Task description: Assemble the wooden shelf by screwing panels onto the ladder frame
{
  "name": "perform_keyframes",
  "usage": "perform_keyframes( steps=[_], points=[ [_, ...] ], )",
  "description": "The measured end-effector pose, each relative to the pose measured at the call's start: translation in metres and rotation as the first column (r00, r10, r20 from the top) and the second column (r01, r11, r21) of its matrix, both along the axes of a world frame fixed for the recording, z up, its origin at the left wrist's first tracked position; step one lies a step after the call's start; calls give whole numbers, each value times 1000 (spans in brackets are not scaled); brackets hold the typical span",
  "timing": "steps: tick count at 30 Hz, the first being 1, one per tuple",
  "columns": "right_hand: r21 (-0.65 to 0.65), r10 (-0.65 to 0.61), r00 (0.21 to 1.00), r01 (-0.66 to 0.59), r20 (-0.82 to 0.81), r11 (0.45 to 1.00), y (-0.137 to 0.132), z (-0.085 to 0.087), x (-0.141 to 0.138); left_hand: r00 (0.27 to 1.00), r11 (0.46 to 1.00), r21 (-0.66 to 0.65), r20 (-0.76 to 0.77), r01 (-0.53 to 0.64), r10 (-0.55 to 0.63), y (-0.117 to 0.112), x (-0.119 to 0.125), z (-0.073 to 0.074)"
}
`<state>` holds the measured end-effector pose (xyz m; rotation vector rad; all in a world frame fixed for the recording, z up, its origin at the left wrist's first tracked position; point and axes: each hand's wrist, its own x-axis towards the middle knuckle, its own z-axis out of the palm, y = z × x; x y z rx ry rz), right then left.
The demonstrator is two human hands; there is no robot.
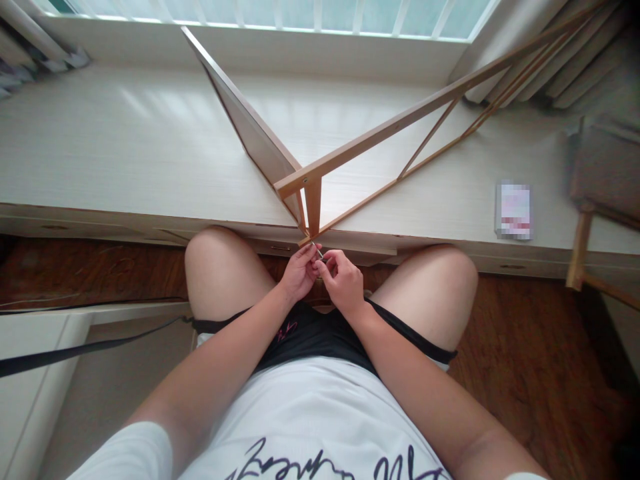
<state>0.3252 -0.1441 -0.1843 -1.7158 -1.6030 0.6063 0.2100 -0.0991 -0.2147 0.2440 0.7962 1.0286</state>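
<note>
Wooden frame point(395, 127) partly hides ledge point(125, 147), curtain point(585, 73).

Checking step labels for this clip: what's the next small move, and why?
Probably a slight turn of the slim metal piece by the right hand, left hand steadying: both hands meet at it, by the near corner of the wooden frame. Whether it's engaged is unclear.

Pale ledge point(125, 153) | wooden frame point(400, 122) on it | blurred packet point(515, 208), right side
</note>
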Motion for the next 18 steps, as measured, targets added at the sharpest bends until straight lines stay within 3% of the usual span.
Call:
perform_keyframes(
  steps=[12, 15, 17, 18],
  points=[
    [12, 12, 999, -11, -49, 1000, 2, -2, 0, 999, 999, 23, 21, 39, -40, 1, 0, 1],
    [-14, -17, 972, 14, -234, 1000, 5, -4, -2, 999, 996, 66, 7, 51, -52, 0, 1, 1],
    [-90, -65, 880, 25, -471, 996, 8, -9, -4, 998, 995, 86, -7, 58, -58, 1, 1, 2],
    [-144, -94, 794, 9, -600, 990, 9, -12, -5, 998, 994, 91, -15, 63, -62, 1, 1, 1]
  ],
)
